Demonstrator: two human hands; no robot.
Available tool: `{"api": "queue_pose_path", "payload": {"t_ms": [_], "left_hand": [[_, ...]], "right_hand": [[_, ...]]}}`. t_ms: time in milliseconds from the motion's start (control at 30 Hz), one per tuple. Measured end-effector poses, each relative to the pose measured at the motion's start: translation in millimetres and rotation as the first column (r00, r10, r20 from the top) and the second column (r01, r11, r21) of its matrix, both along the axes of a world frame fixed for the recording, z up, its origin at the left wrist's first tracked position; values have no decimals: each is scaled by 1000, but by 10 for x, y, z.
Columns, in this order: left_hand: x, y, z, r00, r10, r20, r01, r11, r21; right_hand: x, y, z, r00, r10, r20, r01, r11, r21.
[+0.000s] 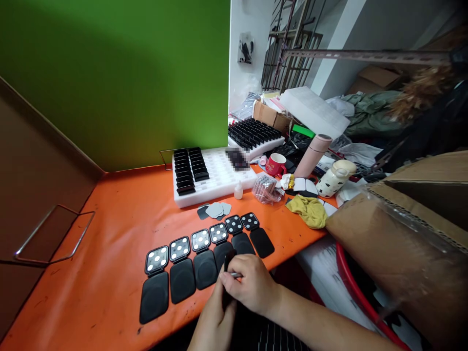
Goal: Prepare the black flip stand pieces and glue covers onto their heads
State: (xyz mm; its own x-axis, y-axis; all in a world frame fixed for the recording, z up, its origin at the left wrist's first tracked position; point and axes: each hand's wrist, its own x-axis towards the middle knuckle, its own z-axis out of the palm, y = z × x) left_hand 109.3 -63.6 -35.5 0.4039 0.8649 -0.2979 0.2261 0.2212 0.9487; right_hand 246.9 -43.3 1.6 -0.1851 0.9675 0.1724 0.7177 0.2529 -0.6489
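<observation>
My left hand [218,317] is closed around a dark flat piece [229,258], much of it hidden by my fingers. Pressed close against it, my right hand [252,282] pinches a small silvery, pen-like thing [237,275]. Both hands are together at the table's front edge. Just beyond them lies a slanted row of several open black hinged cases. Each has a square half [200,240] with white round dots and a plain dark half [183,281]. Behind the row sit a small pile of thin grey pads [218,209] and a little white bottle [238,190].
A white foam tray [215,187] holds upright black pieces [184,170] at the back. To the right are a red mug [276,165], a pink bottle [312,156], a yellow cloth [309,211] and a large cardboard box [398,243]. Wire stands [75,243] jut out at left.
</observation>
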Motion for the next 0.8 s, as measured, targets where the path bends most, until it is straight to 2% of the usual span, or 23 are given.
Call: {"api": "queue_pose_path", "payload": {"t_ms": [67,133,267,367,500,667,800], "left_hand": [[28,-4,22,995,99,23,-96,991,-98],[48,11,50,985,170,25,-165,977,-133],[36,48,61,992,122,17,-122,992,26],[6,35,30,996,85,3,-85,989,121],[-8,-17,-18,999,21,-43,-17,995,102],[-3,-38,-46,999,15,-40,-9,988,152],[-9,-41,-18,1000,22,-20,-18,988,156]], "right_hand": [[-39,-21,6,1000,-14,20,14,1000,-24],[-60,-42,43,995,-31,94,36,998,-58],[-51,-75,134,964,-7,264,32,995,-92],[-40,-98,174,946,14,324,23,994,-109],[-57,-122,188,963,-24,267,68,985,-156],[-77,-139,168,976,-41,212,79,982,-171],[-89,-150,86,988,-70,135,89,986,-140]]}}
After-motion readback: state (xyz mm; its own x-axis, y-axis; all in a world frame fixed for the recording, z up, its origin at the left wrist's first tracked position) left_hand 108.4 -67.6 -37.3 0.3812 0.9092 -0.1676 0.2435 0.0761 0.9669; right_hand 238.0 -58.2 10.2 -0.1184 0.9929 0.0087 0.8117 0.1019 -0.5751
